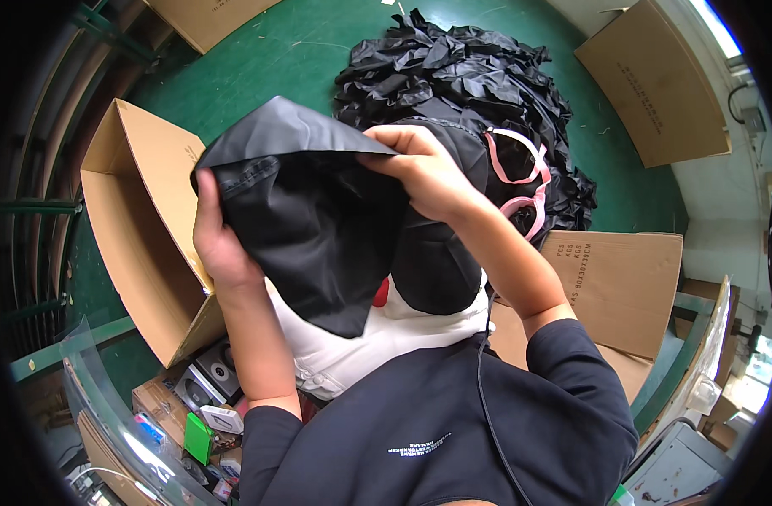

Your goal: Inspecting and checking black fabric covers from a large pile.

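Note:
Between my two hands hangs a shiny black fabric piece (327, 215), folded over at the top, with a line of stitching near its left corner. My left hand (220, 239) grips its left edge, thumb on the near side. Farther right, my right hand (419, 164) pinches the upper edge; some fingertips are hidden behind the cloth. More black fabric (441, 270) lies over my lap, under and beside my right forearm. Pink curved bands (527, 207) rest on it to the right. A small red patch (381, 293) shows beside the held piece.
A heap of crumpled black fabric (453, 76) covers the green floor ahead. An open cardboard box (154, 181) stands at my left. Cardboard (618, 282) lies at my right, with another carton (656, 93) beyond. Small boxes, one a green box (199, 436), sit lower left.

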`<action>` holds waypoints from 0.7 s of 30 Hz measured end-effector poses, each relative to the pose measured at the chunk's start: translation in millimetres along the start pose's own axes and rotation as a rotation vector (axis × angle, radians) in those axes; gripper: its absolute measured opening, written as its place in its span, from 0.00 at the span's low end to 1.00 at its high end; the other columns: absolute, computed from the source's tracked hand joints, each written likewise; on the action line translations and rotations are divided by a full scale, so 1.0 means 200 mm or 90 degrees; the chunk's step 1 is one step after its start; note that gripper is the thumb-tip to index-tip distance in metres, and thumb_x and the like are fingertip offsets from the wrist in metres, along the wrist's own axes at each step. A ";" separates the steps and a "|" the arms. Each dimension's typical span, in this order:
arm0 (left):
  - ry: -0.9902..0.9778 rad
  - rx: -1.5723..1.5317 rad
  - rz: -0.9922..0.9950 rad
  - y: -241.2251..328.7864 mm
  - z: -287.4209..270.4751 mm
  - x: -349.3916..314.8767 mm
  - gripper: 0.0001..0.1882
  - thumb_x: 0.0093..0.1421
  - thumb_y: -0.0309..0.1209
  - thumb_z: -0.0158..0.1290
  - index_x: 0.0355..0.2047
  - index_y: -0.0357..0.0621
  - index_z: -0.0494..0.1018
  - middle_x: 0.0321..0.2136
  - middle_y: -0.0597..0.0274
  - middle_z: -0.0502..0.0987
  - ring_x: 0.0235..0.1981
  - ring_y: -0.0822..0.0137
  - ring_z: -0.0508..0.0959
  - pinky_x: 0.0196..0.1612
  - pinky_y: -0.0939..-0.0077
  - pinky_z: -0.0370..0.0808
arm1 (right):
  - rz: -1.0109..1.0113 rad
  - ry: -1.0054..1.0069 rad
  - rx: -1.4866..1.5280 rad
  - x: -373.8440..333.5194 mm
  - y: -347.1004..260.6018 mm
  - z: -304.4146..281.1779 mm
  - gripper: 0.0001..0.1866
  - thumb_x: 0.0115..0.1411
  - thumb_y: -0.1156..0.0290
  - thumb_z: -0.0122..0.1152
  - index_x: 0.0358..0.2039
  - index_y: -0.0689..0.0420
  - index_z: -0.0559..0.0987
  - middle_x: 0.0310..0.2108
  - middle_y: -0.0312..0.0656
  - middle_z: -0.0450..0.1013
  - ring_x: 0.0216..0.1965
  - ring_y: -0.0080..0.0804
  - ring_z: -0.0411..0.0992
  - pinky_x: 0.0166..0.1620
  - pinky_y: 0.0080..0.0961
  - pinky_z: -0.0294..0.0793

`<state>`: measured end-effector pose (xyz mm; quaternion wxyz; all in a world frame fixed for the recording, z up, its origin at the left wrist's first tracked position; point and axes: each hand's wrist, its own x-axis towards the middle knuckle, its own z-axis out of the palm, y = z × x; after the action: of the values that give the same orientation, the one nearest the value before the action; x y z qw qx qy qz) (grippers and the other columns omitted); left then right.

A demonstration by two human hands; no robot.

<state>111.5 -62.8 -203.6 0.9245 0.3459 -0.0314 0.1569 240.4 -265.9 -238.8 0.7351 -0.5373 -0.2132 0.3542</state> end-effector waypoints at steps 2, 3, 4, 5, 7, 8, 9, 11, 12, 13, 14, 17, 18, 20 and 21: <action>0.090 0.084 0.019 -0.01 -0.06 0.00 0.20 0.68 0.37 0.45 0.54 0.35 0.69 0.50 0.57 0.75 0.51 0.63 0.75 0.59 0.68 0.67 | 0.009 -0.009 0.089 -0.03 -0.03 -0.03 0.10 0.59 0.81 0.55 0.42 0.62 0.79 0.39 0.32 0.76 0.41 0.17 0.72 0.48 0.16 0.68; 0.174 0.167 0.040 -0.01 -0.08 0.00 0.18 0.67 0.34 0.48 0.52 0.36 0.70 0.47 0.57 0.77 0.48 0.63 0.77 0.57 0.69 0.69 | 0.008 -0.040 0.113 -0.04 -0.04 -0.05 0.10 0.60 0.81 0.54 0.41 0.63 0.78 0.39 0.33 0.76 0.42 0.18 0.72 0.49 0.16 0.69; 0.157 0.228 0.000 0.01 -0.11 -0.01 0.20 0.61 0.26 0.51 0.54 0.35 0.68 0.46 0.57 0.78 0.47 0.65 0.77 0.58 0.71 0.67 | 0.034 -0.036 0.161 -0.06 -0.04 -0.06 0.10 0.60 0.81 0.53 0.41 0.63 0.78 0.38 0.34 0.76 0.41 0.18 0.72 0.48 0.16 0.70; 0.159 0.228 -0.002 0.01 -0.12 -0.02 0.20 0.61 0.26 0.51 0.54 0.35 0.68 0.46 0.57 0.78 0.47 0.65 0.77 0.58 0.71 0.67 | 0.061 -0.032 0.209 -0.07 -0.05 -0.06 0.09 0.60 0.81 0.53 0.41 0.63 0.77 0.38 0.34 0.76 0.41 0.18 0.73 0.47 0.17 0.71; 0.097 0.453 -0.016 0.02 -0.10 -0.01 0.26 0.56 0.23 0.51 0.56 0.34 0.65 0.44 0.57 0.78 0.46 0.68 0.77 0.56 0.75 0.67 | 0.088 -0.045 0.243 -0.08 -0.07 -0.04 0.10 0.60 0.80 0.53 0.42 0.63 0.77 0.38 0.35 0.76 0.40 0.18 0.73 0.46 0.17 0.72; 0.054 0.399 -0.045 0.02 -0.07 0.00 0.31 0.50 0.18 0.51 0.58 0.34 0.63 0.43 0.57 0.77 0.45 0.70 0.77 0.56 0.77 0.67 | 0.114 -0.060 0.276 -0.09 -0.07 -0.03 0.10 0.61 0.80 0.53 0.43 0.63 0.76 0.38 0.35 0.76 0.39 0.19 0.74 0.45 0.17 0.73; 0.048 0.415 -0.032 0.00 -0.07 0.01 0.32 0.49 0.15 0.50 0.58 0.33 0.62 0.43 0.56 0.77 0.44 0.70 0.76 0.54 0.78 0.69 | 0.115 -0.060 0.276 -0.09 -0.07 -0.02 0.10 0.61 0.80 0.53 0.43 0.63 0.76 0.38 0.35 0.76 0.39 0.19 0.74 0.45 0.17 0.73; 0.005 0.533 0.013 -0.01 -0.06 0.02 0.35 0.46 0.13 0.50 0.59 0.36 0.63 0.44 0.55 0.77 0.43 0.69 0.77 0.51 0.76 0.71 | 0.151 -0.039 0.258 -0.09 -0.07 -0.01 0.10 0.61 0.80 0.52 0.43 0.64 0.76 0.38 0.36 0.76 0.38 0.18 0.75 0.43 0.16 0.74; 0.008 0.534 0.015 -0.02 -0.05 0.02 0.35 0.46 0.13 0.50 0.59 0.36 0.63 0.44 0.55 0.77 0.43 0.69 0.77 0.51 0.76 0.71 | 0.152 -0.042 0.258 -0.09 -0.07 0.00 0.10 0.61 0.80 0.52 0.43 0.64 0.76 0.38 0.36 0.76 0.38 0.18 0.75 0.43 0.16 0.74; -0.009 0.566 0.052 -0.04 -0.06 0.01 0.35 0.45 0.12 0.50 0.58 0.38 0.66 0.44 0.55 0.77 0.44 0.69 0.77 0.50 0.76 0.72 | 0.143 -0.043 0.250 -0.09 -0.07 0.01 0.10 0.62 0.80 0.52 0.43 0.64 0.76 0.37 0.36 0.76 0.37 0.18 0.75 0.43 0.17 0.75; -0.026 0.597 0.090 -0.05 -0.06 0.01 0.34 0.44 0.12 0.50 0.56 0.39 0.69 0.45 0.54 0.77 0.44 0.68 0.77 0.49 0.76 0.73 | 0.133 -0.044 0.243 -0.10 -0.07 0.02 0.10 0.62 0.80 0.52 0.43 0.64 0.76 0.37 0.35 0.76 0.37 0.18 0.75 0.43 0.17 0.75; -0.101 0.704 0.179 -0.05 -0.03 0.00 0.31 0.43 0.12 0.50 0.50 0.41 0.76 0.46 0.54 0.77 0.46 0.67 0.76 0.48 0.77 0.73 | 0.102 -0.042 0.188 -0.09 -0.04 0.01 0.11 0.61 0.80 0.53 0.44 0.64 0.76 0.37 0.35 0.76 0.37 0.19 0.75 0.43 0.17 0.75; -0.097 0.697 0.177 -0.04 0.00 -0.01 0.23 0.47 0.14 0.49 0.46 0.36 0.77 0.45 0.54 0.78 0.46 0.65 0.77 0.47 0.77 0.73 | 0.102 -0.041 0.188 -0.09 -0.03 0.00 0.11 0.61 0.80 0.53 0.44 0.64 0.76 0.37 0.35 0.76 0.37 0.19 0.75 0.43 0.17 0.75; -0.064 0.606 0.111 -0.02 -0.05 -0.04 0.20 0.50 0.16 0.49 0.45 0.34 0.77 0.43 0.54 0.79 0.44 0.65 0.78 0.47 0.76 0.74 | 0.076 -0.059 0.114 -0.08 -0.03 -0.01 0.12 0.60 0.82 0.53 0.45 0.64 0.77 0.37 0.35 0.76 0.39 0.18 0.74 0.45 0.17 0.73; -0.029 0.517 0.047 0.01 -0.10 -0.05 0.18 0.53 0.18 0.48 0.44 0.32 0.77 0.41 0.54 0.79 0.43 0.65 0.79 0.47 0.75 0.74 | 0.077 -0.061 0.115 -0.09 -0.04 0.00 0.12 0.60 0.82 0.53 0.45 0.64 0.77 0.37 0.35 0.76 0.39 0.18 0.74 0.45 0.17 0.73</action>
<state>100.1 -51.8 -218.8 0.7055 0.6850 0.0000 0.1818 231.7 -280.5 -231.3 0.7466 -0.4633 -0.1828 0.4410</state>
